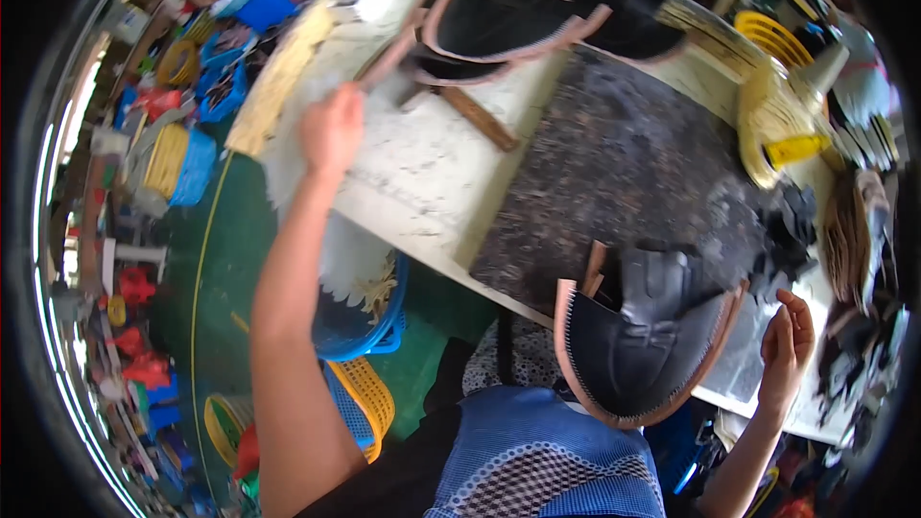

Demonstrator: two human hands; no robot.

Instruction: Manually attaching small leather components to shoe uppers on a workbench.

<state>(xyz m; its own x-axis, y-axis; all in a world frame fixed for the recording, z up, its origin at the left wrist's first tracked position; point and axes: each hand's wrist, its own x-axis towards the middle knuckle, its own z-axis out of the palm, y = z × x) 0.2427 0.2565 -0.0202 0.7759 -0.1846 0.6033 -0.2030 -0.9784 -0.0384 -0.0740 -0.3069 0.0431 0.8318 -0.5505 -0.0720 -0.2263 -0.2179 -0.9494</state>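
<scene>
My left hand (333,129), blurred by motion, is closed at the far left of the table on the tan-edged end of a black shoe upper (386,56). That upper is beside a pile of similar black uppers (504,24) with tan rims. A hammer (477,118) with a wooden handle lies partly under the pile. Close to my body, another black shoe upper (645,350) with a stitched tan rim rests over the table's front edge. To its right, my right hand (789,341) is raised with fingers bent and apart, holding nothing.
A dark stone slab (614,158) covers the table's middle. At the far right stand a yellow container (767,120) and stacked brown pieces (846,240). Black scraps (791,225) lie near the slab's right edge. Below left are a blue tub (355,326) and a yellow basket (369,393).
</scene>
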